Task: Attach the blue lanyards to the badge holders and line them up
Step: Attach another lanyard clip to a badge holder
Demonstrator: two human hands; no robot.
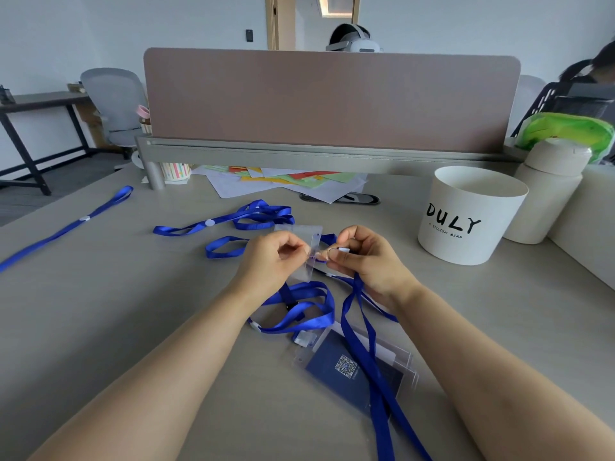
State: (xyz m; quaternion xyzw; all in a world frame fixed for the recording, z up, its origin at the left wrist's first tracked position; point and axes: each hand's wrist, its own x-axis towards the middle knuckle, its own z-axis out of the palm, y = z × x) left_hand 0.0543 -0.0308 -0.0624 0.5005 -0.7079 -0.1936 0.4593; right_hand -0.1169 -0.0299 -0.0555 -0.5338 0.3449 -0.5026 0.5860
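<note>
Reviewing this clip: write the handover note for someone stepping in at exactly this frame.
Left hand pinches a clear badge holder, held up.
Right hand pinches a lanyard clip at the holder's edge; not visibly attached yet.
Other badge holders lie stacked nearest the person.
Loose lanyards lie beyond the hands and across that stack.
Left: finish this clip, attach the others, line all up.

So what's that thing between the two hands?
A clear badge holder, seen in the head view. The left hand pinches it, and the right hand holds a lanyard clip right by its edge.
</note>
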